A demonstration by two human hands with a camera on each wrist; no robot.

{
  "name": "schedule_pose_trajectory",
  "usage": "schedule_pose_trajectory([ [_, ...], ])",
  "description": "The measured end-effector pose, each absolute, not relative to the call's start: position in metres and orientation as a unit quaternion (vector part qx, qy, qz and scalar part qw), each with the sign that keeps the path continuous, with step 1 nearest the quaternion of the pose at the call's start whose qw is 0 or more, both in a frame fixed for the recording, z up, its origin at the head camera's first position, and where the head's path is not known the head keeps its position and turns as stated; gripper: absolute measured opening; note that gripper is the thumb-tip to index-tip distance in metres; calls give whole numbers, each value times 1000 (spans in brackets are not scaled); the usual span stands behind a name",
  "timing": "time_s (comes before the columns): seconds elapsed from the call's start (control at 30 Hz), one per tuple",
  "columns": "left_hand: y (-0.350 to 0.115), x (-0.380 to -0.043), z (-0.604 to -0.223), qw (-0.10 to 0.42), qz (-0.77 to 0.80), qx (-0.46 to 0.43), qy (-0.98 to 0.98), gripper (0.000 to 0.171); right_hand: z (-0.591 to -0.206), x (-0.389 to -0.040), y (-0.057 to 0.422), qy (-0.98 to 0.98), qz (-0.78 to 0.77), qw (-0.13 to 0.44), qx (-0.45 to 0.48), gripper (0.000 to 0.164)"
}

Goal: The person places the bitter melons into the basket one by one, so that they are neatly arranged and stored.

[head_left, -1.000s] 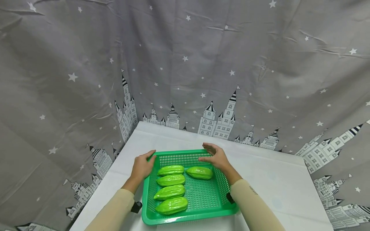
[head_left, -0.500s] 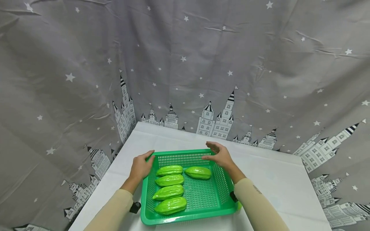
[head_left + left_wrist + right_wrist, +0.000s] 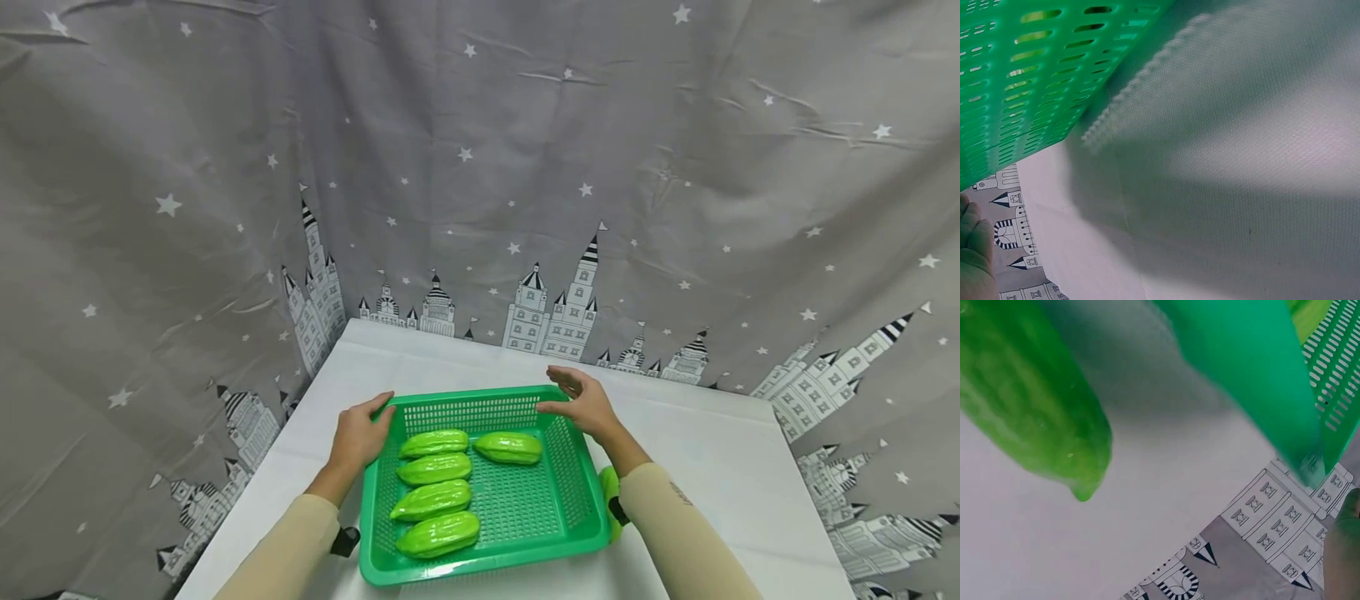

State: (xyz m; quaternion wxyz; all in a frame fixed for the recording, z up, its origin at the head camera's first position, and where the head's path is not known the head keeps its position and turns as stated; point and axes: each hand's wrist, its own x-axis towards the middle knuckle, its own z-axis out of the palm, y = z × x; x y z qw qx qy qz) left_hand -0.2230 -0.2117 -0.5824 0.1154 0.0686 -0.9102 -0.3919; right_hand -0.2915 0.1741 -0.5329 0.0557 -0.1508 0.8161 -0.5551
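A green plastic basket (image 3: 487,563) with slotted walls stands on the white table. Four or so would be too exact: several light-green, ridged bitter melons lie in it, stacked in a column on the left, and one more bitter melon (image 3: 508,447) lies at the back right. My left hand (image 3: 358,435) holds the basket's rim near its far left corner. Over the far right corner my right hand (image 3: 588,407) is spread, thumb apart from the fingers, with nothing between them. Outside the right wall, partly hidden by my right wrist, lies another bitter melon (image 3: 1029,394).
The white table (image 3: 705,475) runs out on both sides of the basket. A grey curtain (image 3: 465,108) printed with stars and castles hangs behind and beside it. Dark wrist cameras (image 3: 346,542) sit under both forearms.
My right hand has shifted right, away from the basket's inside, uncovering the bitter melon outside the right wall. My left hand stays at the rim. The head view has swung slightly.
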Motion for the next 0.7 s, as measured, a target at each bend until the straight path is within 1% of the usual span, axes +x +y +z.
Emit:
schedule_pose_trajectory([
  [0.33,-213,-225,-584,120,-386,63,-913,38,-535,-287,192,815,-559,44,-146,73],
  [0.57,-213,-227,-587,120,-389,61,-911,38,-505,-261,200,817,-556,42,-144,68],
  [0.7,-214,-227,-586,122,-385,60,-913,38,-527,-266,212,814,-566,34,-128,71],
])
